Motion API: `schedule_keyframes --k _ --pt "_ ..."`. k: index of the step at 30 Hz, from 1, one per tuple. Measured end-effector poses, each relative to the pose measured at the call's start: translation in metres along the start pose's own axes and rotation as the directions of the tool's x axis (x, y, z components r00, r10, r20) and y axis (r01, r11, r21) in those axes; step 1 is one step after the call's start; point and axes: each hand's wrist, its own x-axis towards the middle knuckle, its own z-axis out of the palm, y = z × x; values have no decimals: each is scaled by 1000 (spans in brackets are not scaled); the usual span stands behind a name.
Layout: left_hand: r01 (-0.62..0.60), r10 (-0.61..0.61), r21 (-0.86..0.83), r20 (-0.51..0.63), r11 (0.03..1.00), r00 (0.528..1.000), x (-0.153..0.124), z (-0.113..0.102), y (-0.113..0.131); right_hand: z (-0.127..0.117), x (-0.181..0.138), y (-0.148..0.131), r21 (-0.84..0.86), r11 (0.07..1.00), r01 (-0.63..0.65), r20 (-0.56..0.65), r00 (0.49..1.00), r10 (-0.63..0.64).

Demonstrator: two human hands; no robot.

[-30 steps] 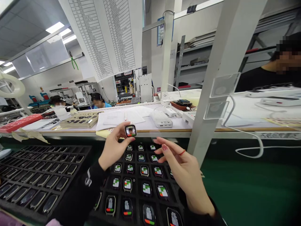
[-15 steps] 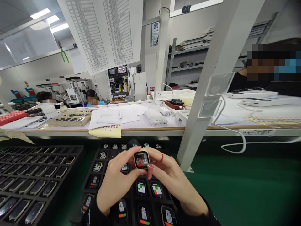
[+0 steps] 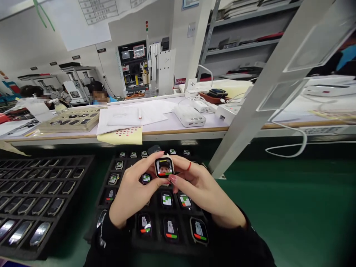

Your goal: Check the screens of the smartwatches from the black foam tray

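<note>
A small smartwatch body (image 3: 164, 167) without a strap is held up between both hands, its lit screen facing me with a red and a green patch along the bottom. My left hand (image 3: 136, 187) pinches its left side between thumb and fingers. On the other side, my right hand (image 3: 198, 187), with a red band on one finger, grips the right edge, thumb at the lower right corner. Below the hands lies a black foam tray (image 3: 159, 237) of lit watches, such as a watch (image 3: 199, 230) showing text over red and green blocks. The hands hide some of its slots.
Left of it, another black tray (image 3: 62, 218) holds rows of dark-screened watches. Beyond runs a bench shelf with papers (image 3: 125, 118), a white power bank (image 3: 189, 116) and a beige parts tray (image 3: 73, 120). A slanted white post (image 3: 244, 122) and a hanging cable (image 3: 294, 150) stand right. People sit behind.
The view has tilted down, so the shelf and trays sit higher in the picture. Both hands keep hold of the watch, and the picture on its screen has shifted.
</note>
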Motion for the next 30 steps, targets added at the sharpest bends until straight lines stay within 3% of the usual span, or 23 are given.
schedule_keyframes --k 18,30 --pt "-47 47 23 7 999 999 0 -1 -1 1 -1 3 -22 999 26 -26 999 -26" --pt "-80 79 70 19 994 997 0 -2 -1 2 -1 3 -27 998 -49 -2 999 49"
